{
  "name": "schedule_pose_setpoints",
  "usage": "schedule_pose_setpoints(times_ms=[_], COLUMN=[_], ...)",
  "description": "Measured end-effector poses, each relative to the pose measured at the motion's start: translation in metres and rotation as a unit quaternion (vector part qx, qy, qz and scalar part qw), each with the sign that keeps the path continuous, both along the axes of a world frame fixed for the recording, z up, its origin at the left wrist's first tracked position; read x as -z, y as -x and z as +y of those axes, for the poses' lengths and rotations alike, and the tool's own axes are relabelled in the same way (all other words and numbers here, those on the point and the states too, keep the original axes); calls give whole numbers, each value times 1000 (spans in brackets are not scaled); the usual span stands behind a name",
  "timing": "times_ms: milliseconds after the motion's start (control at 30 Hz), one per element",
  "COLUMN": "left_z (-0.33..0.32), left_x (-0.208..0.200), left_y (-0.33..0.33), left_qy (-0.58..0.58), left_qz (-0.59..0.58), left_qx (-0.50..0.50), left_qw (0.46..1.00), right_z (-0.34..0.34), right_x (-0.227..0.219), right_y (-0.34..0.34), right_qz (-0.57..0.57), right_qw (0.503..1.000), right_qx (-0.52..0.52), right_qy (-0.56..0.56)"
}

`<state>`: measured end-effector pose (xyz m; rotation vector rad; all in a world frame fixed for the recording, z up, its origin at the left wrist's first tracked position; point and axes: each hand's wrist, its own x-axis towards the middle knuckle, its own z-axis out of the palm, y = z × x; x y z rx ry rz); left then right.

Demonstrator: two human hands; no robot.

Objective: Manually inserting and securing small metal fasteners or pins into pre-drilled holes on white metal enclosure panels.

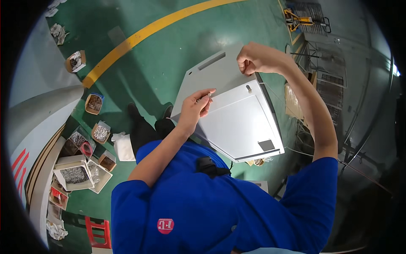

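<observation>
A pale grey metal cabinet (237, 122) stands tilted in front of me. Its upper face has a long slot, and a keyhole-shaped opening is near one corner of the nearer panel. My left hand (195, 109) is over the edge between these faces, its thumb and fingers closed on a small shiny metal piece (209, 95) too small to name. My right hand (260, 59) is at the cabinet's far right corner with its fingers curled together. Whatever is between those fingers is hidden.
On the floor at left are several boxes of small metal parts (76, 174), a white bag (123, 147) and a red plastic stool (98, 232). A yellow line (139, 36) curves across the green floor. Wire racks (332, 80) and a yellow hand truck (298, 19) are at right.
</observation>
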<state>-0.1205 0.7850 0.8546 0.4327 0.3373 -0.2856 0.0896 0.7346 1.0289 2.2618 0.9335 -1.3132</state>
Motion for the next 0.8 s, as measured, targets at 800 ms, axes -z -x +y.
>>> schedule_pose_setpoints(times_ms=[800], left_z=[-11], left_x=[-45], left_y=[-65], left_qy=[54], left_qz=[-85], left_qx=[-41], left_qw=[994], right_z=[-21], right_x=[-14], right_y=[-3], right_qz=[7], right_qw=[984], right_qx=[153], right_qy=[-94])
